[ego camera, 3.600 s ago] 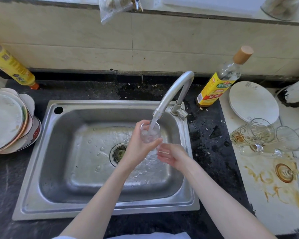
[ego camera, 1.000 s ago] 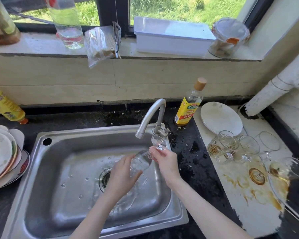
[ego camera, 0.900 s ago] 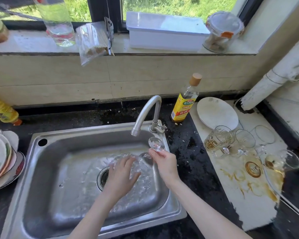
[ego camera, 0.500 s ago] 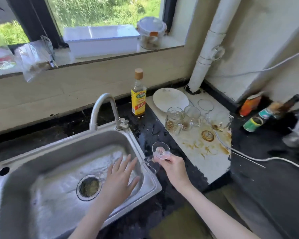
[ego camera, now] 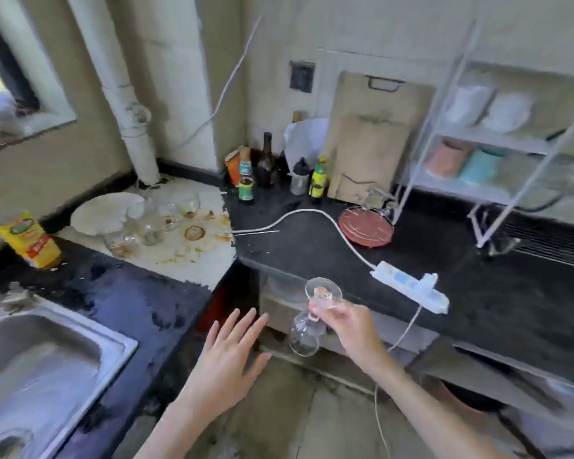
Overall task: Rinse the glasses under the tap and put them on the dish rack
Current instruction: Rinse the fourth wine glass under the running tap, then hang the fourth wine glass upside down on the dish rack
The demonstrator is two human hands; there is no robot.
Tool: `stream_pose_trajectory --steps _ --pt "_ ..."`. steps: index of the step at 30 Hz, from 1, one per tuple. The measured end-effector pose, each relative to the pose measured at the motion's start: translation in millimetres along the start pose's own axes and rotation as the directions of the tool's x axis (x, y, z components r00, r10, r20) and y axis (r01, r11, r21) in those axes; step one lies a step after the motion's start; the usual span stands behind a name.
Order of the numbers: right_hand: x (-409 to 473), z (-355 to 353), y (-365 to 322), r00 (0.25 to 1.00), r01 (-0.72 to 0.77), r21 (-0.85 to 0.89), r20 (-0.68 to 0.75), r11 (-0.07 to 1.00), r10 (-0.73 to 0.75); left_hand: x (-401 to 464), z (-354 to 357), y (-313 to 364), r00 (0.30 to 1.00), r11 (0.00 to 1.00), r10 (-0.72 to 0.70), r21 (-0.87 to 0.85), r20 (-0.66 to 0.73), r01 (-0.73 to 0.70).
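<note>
My right hand pinches the stem of a clear stemmed glass, held upside down with its round foot up and its bowl hanging over the floor gap between the two counters. My left hand is spread flat with straight fingers and holds nothing, just left of the glass. Several dirty glasses lie on the stained white counter patch at the back left. A white wire dish rack stands on the black counter at the right, with bowls and cups on its shelves. The sink is at the lower left.
A white power strip and its cable lie on the black counter near the glass. A red round mat, a wooden cutting board and several bottles stand at the back. A yellow-labelled bottle and a white plate sit left.
The view has swung right from the sink toward the rack. My right hand has carried the upside-down glass away from the sink, over the gap. My left hand has left the basin, open.
</note>
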State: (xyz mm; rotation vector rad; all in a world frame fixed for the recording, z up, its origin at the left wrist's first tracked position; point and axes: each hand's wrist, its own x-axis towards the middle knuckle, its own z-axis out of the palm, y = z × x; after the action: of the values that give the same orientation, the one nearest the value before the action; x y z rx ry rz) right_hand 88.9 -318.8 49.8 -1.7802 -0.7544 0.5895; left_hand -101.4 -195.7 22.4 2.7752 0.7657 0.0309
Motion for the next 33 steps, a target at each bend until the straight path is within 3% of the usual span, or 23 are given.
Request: stream_pose_trajectory --steps 3,6,10,14,18,22,26,33 --pt "-34 -74 8 0.987 -0.022 0.001 -0.159 1.0 0.021 20 -3 73 0.982 0.98 0.181 0.072 0.059 -0.185" --pt "-76 -140 15 0.933 -0.045 0.06 -0.355 0.997 0.064 38 1 141 0.921 0.92 0.365 0.1 0.135 -0.379" --pt "-131 -217 31 0.818 -0.101 0.07 -0.562 0.992 0.123 69 12 225 0.806 0.795 0.564 0.144 0.182 -0.589" --pt "-162 -284 42 0.694 -0.143 0.081 -0.702 0.986 0.158 104 20 306 0.645 0.645 0.746 0.062 0.167 -0.762" --pt "-154 -347 47 0.613 -0.15 0.068 -0.776 0.986 0.147 149 27 368 0.612 0.609 0.766 0.08 0.196 -0.789" --pt "-116 -404 46 0.575 -0.118 0.031 -0.813 0.993 0.094 214 16 423 0.505 0.51 0.853 0.0 0.132 -0.86" --pt "-76 -457 48 0.55 -0.101 0.035 -0.831 0.994 0.086 276 3 464 0.494 0.494 0.867 0.023 0.067 -0.869" --pt "-18 -549 60 0.504 -0.091 0.032 -0.86 0.995 0.074 369 -3 538 0.458 0.455 0.882 0.052 0.111 -0.889"
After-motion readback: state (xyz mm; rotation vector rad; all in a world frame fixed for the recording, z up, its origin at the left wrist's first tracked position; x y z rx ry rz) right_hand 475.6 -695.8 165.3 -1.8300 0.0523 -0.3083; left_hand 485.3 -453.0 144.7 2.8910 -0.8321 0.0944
